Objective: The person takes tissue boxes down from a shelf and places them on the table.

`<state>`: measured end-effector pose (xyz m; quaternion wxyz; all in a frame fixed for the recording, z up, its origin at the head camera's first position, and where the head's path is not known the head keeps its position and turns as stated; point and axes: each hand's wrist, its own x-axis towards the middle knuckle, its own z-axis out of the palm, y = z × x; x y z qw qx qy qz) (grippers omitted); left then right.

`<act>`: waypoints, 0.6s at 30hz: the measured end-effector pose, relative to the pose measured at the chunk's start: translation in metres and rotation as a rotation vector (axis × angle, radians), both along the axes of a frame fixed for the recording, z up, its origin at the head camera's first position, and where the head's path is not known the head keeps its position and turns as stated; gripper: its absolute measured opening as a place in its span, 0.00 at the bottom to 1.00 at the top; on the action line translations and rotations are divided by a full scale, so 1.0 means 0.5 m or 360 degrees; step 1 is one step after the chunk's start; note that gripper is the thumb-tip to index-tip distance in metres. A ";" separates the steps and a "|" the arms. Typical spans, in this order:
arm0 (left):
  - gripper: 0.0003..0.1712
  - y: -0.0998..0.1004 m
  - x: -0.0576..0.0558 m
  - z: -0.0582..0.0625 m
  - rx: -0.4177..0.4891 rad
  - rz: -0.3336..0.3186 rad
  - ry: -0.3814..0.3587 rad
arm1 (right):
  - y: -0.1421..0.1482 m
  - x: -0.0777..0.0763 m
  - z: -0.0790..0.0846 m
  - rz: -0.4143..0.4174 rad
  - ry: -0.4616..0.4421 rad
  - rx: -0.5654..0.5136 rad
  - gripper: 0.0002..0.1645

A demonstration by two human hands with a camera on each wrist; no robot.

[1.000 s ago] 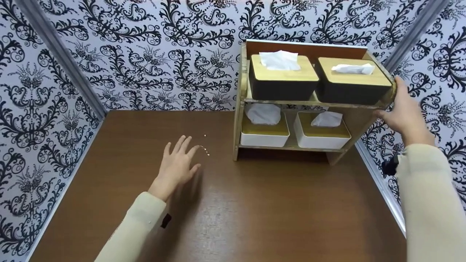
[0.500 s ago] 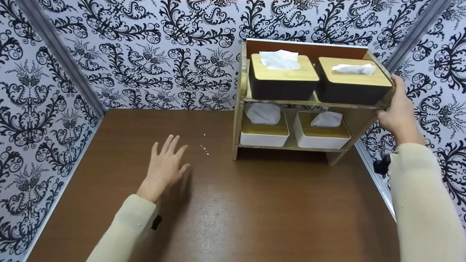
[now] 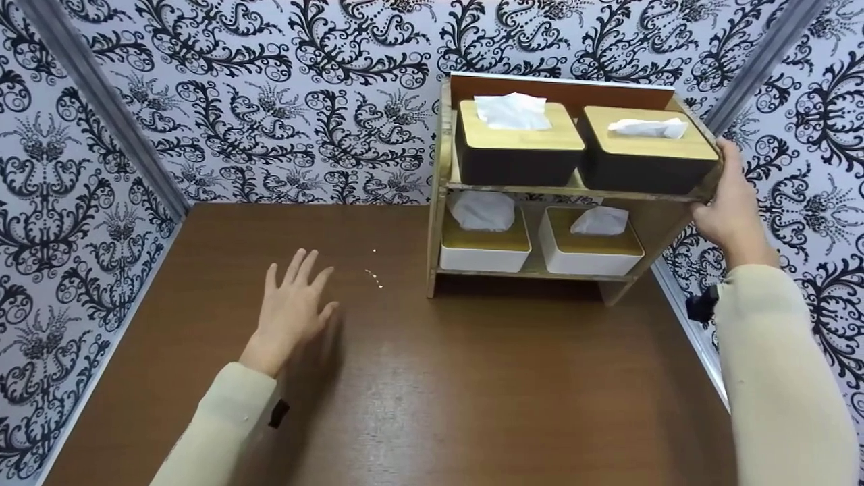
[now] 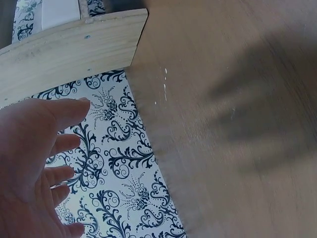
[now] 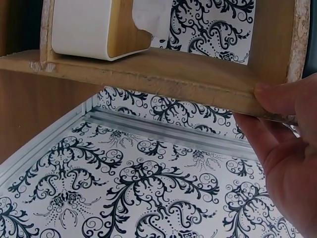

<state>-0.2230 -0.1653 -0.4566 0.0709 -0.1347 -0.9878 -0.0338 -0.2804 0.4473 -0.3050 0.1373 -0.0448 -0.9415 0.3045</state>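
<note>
Left hand (image 3: 290, 310) has drifted left, fingers spread, empty; right hand (image 3: 730, 209) grips the two-tier wooden shelf (image 3: 658, 219) near the table (image 3: 405, 385)'s back-right corner. Adjusting the shelf seems underway; next likely calls for steadying it.

From here I see a rough-edged wooden shelf (image 5: 163, 84); matt paper tissues (image 3: 513, 111); smooth wood-look lids (image 3: 523, 138); a faintly glossy tabletop (image 3: 405, 385).
</note>
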 end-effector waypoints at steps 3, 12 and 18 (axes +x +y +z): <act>0.37 0.001 0.000 -0.001 -0.0007 -0.0003 0.0007 | 0.000 0.001 -0.002 0.0013 0.0013 -0.0001 0.68; 0.36 -0.010 0.004 -0.004 -0.0020 0.0013 0.0016 | -0.028 -0.015 -0.014 0.0090 0.0158 0.0015 0.66; 0.36 -0.019 0.003 0.000 -0.0019 0.0019 0.0006 | -0.070 -0.030 -0.013 0.0125 0.0118 -0.0010 0.68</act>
